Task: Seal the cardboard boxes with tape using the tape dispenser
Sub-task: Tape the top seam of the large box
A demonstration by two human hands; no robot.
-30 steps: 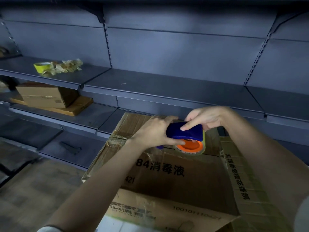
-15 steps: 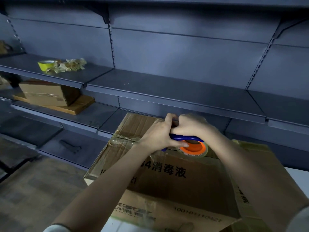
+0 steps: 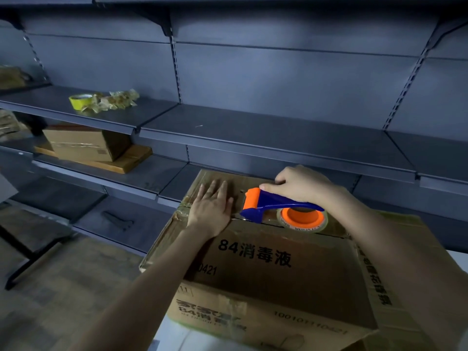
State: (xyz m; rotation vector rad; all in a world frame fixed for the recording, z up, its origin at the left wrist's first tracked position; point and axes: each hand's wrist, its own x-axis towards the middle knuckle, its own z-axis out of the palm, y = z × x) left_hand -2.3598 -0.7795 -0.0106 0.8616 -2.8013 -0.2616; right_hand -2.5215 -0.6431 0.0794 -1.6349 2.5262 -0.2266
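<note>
We find the right hand [image 3: 298, 187] clamped on the tape dispenser [image 3: 276, 207], the box [image 3: 266, 259] seam running rightward from the flat, open left hand [image 3: 211, 207].

Blue-and-orange tape dispenser [image 3: 276, 206] — brown cardboard box [image 3: 266, 269], black print — perhaps yellow tape roll [image 3: 80, 100].

1. Two hands on the job: left hand [image 3: 211, 207], right hand [image 3: 300, 184].
2. One blue and orange tape dispenser [image 3: 276, 205], carrying one roll of clear tape [image 3: 302, 220].
3. One big cardboard box [image 3: 273, 264] up front.
4. One smaller box [image 3: 83, 143] on a shelf.
5. One yellow tape roll [image 3: 79, 101] higher up.
</note>
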